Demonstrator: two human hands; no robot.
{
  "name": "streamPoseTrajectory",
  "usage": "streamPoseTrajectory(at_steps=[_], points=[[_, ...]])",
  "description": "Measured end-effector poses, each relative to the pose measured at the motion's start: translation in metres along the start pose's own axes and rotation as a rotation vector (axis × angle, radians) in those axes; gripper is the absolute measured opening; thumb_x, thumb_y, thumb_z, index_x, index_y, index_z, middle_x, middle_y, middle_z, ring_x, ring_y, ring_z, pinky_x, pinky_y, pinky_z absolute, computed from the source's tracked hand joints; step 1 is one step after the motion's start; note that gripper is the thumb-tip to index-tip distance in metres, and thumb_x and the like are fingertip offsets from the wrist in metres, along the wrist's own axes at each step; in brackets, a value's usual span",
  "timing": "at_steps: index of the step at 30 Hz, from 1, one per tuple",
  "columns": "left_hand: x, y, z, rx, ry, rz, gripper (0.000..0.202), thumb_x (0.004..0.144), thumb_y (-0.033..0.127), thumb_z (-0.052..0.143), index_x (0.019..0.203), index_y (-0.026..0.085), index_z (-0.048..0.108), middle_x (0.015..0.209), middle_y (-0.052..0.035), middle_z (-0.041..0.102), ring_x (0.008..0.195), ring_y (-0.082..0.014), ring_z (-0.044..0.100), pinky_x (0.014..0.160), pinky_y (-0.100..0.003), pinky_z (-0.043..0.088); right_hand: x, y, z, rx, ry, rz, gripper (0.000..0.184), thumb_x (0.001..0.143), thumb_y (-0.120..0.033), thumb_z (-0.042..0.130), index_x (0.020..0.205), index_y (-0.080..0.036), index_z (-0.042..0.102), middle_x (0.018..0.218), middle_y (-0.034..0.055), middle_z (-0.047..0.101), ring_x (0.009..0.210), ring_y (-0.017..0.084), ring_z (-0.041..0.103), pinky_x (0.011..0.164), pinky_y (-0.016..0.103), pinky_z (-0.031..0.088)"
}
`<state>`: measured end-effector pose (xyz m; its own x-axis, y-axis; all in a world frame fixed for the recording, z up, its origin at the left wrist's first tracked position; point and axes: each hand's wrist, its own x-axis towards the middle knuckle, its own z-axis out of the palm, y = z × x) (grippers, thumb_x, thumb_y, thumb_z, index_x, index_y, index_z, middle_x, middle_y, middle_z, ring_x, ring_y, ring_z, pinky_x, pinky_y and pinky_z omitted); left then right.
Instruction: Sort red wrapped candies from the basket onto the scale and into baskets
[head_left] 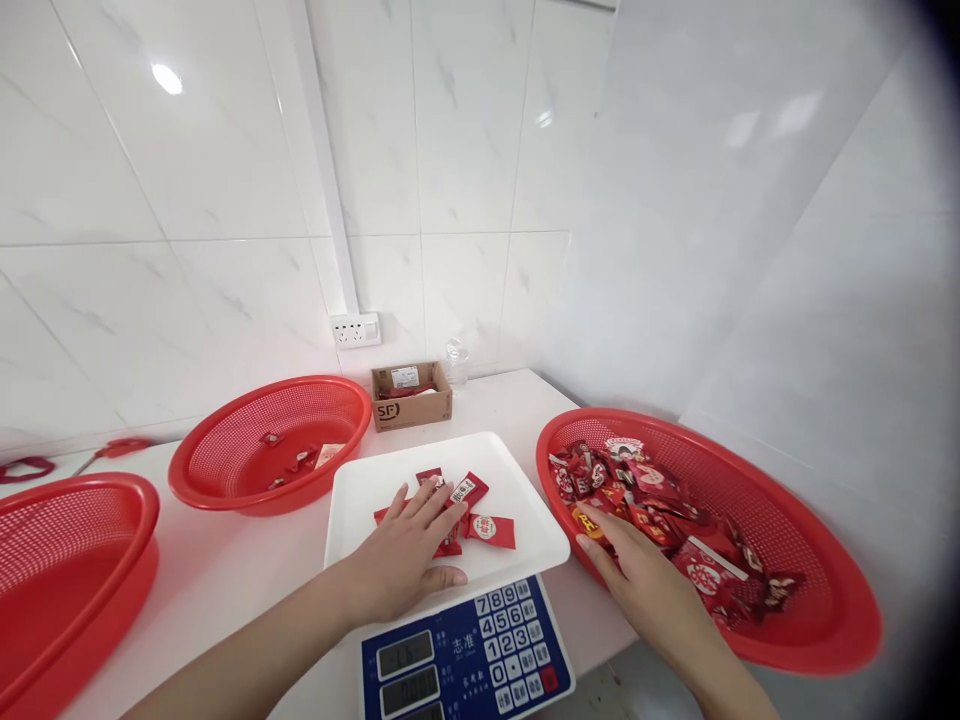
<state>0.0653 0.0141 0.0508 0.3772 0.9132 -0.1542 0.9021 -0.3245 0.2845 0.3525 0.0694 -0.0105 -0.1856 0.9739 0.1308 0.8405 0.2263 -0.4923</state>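
Observation:
My left hand (409,545) lies with fingers spread over several small red snack packets (491,531) on the white tray (360,490) of a digital scale (465,650). It partly covers the packets, and I cannot tell how firmly it touches them. At the near left side of a red plastic basket (847,620), my right hand (645,575) reaches over the rim with thumb and fingers apart. Its fingertips are beside a red packet with yellow print (587,522). Many red packets (701,575) are heaped in this basket.
Two more red baskets stand on the left: one (199,470) holds a few small packets, the other (142,500) is cut off by the frame. A small cardboard box (412,408) and a clear plastic container (456,362) stand near the wall, under a socket (356,331).

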Motion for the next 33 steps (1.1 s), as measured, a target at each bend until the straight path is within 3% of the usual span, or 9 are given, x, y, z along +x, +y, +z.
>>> streamPoseTrajectory(at_steps=[6,13,20,24,29,31,33], points=[[0.024,-0.005,0.008,0.073,0.028,-0.008,0.080,0.083,0.071,0.027,0.146,0.024,0.011,0.153,-0.0090,0.007,0.139,-0.0286,-0.002,0.109,-0.057,0.004,-0.002,0.000,-0.002,0.007,-0.023,-0.013,0.052,0.089,-0.049,0.029,0.130,-0.023,0.048,0.135,0.0060,0.050,0.126,0.026,0.041,0.101,0.046,0.037],[0.043,0.009,0.015,0.148,0.153,-0.079,0.082,0.080,0.074,0.023,0.145,0.026,0.016,0.152,-0.0130,0.014,0.139,-0.0337,0.002,0.105,-0.065,-0.001,0.000,-0.001,-0.002,-0.003,-0.022,-0.020,0.052,0.089,-0.049,0.029,0.130,-0.023,0.049,0.134,0.0070,0.050,0.125,0.026,0.043,0.100,0.045,0.038],[0.063,0.015,0.019,0.083,0.120,-0.171,0.073,0.085,0.069,0.020,0.143,0.025,0.025,0.149,-0.0152,0.024,0.137,-0.0384,0.009,0.103,-0.067,0.010,-0.001,-0.003,-0.005,-0.016,-0.032,-0.001,0.054,0.089,-0.050,0.029,0.129,-0.022,0.050,0.133,0.0063,0.052,0.123,0.025,0.045,0.098,0.043,0.040],[0.056,0.001,0.013,0.080,0.089,-0.025,0.061,0.089,0.062,0.024,0.141,0.032,0.029,0.149,-0.0080,0.028,0.138,-0.0344,0.013,0.106,-0.059,0.016,-0.001,-0.002,-0.004,-0.010,-0.023,0.008,0.054,0.088,-0.051,0.030,0.129,-0.022,0.051,0.133,0.0065,0.052,0.122,0.026,0.046,0.097,0.044,0.042],[0.038,-0.040,-0.014,0.092,0.017,0.387,0.056,0.087,0.061,0.035,0.137,0.036,0.037,0.148,-0.0006,0.031,0.137,-0.0247,0.022,0.112,-0.043,0.012,-0.001,0.000,-0.002,-0.013,-0.034,0.016,0.054,0.088,-0.052,0.030,0.129,-0.023,0.050,0.134,0.0071,0.051,0.124,0.027,0.045,0.097,0.045,0.041],[0.033,-0.052,-0.022,0.092,0.027,0.409,0.059,0.085,0.063,0.037,0.137,0.036,0.036,0.149,-0.0005,0.029,0.137,-0.0231,0.023,0.113,-0.040,0.010,-0.001,0.001,-0.002,-0.019,-0.033,0.015,0.055,0.088,-0.052,0.029,0.129,-0.022,0.049,0.134,0.0071,0.051,0.124,0.027,0.044,0.097,0.045,0.041],[0.031,-0.054,-0.023,0.100,0.090,0.277,0.064,0.086,0.064,0.033,0.141,0.031,0.031,0.150,-0.0042,0.025,0.138,-0.0234,0.019,0.113,-0.042,0.009,-0.001,0.001,-0.001,-0.026,-0.034,0.019,0.055,0.087,-0.052,0.029,0.129,-0.022,0.049,0.134,0.0067,0.051,0.125,0.026,0.044,0.097,0.044,0.041]])
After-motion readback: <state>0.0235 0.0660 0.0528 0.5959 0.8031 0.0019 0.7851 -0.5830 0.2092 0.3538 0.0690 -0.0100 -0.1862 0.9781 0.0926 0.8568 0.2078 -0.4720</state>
